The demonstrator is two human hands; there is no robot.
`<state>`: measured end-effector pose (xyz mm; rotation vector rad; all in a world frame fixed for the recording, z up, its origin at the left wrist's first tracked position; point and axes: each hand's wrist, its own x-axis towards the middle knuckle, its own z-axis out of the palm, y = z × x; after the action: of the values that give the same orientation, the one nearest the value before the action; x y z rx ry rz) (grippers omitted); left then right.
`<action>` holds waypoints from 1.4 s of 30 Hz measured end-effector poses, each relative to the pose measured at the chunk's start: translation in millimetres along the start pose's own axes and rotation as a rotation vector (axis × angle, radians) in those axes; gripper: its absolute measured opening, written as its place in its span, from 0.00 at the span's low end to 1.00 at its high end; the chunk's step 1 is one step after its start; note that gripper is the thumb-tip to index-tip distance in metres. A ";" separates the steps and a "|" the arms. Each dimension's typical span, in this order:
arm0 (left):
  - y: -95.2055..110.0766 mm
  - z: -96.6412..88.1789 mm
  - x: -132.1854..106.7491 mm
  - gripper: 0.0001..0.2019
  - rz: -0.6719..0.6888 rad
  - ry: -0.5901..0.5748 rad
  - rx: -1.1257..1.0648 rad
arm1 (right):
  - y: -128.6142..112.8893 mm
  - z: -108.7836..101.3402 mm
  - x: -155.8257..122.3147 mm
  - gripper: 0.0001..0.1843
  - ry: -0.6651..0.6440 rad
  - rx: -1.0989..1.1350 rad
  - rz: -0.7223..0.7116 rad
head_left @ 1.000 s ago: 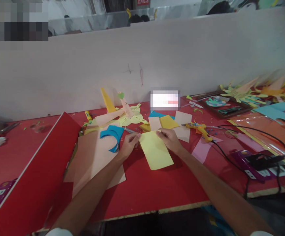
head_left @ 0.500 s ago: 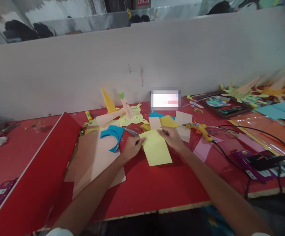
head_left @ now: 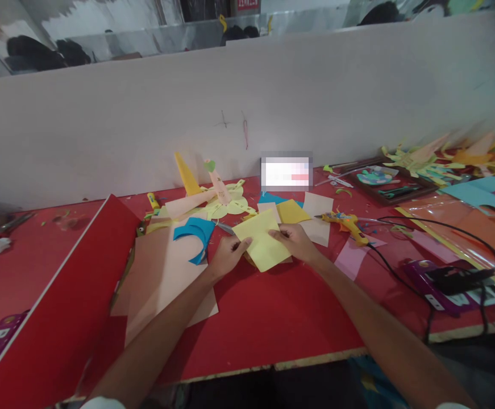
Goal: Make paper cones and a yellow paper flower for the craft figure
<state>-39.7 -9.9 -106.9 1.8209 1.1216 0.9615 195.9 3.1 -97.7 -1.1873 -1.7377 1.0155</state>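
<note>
L hand [head_left: 228, 257] grips yellow sheet [head_left: 263, 244] at approx. 9 o'clock edge, R hand [head_left: 297, 242] at 3 o'clock edge; sheet is held over red surface [head_left: 268, 324]. Glue gun [head_left: 348, 224] lies farther, at 3 o'clock.

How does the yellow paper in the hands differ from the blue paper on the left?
The yellow paper is held by the left hand and right hand; the blue paper lies on a peach sheet. The yellow paper has mostly straight edges; the blue paper has a curved cut-out. Both look thin.
</note>
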 end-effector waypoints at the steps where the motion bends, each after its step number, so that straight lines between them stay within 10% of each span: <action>1: -0.3 -0.1 0.4 0.30 0.006 0.019 0.052 | 0.4 0.9 0.5 0.34 0.021 -0.009 -0.017; 42: 8.1 3.1 0.1 0.21 0.045 -0.088 0.201 | -7.2 12.9 -8.0 0.37 0.475 -0.061 -0.053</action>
<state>-34.2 -13.0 -101.0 2.0368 1.1608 0.8092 183.8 -8.7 -97.2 -1.2893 -1.4202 0.5887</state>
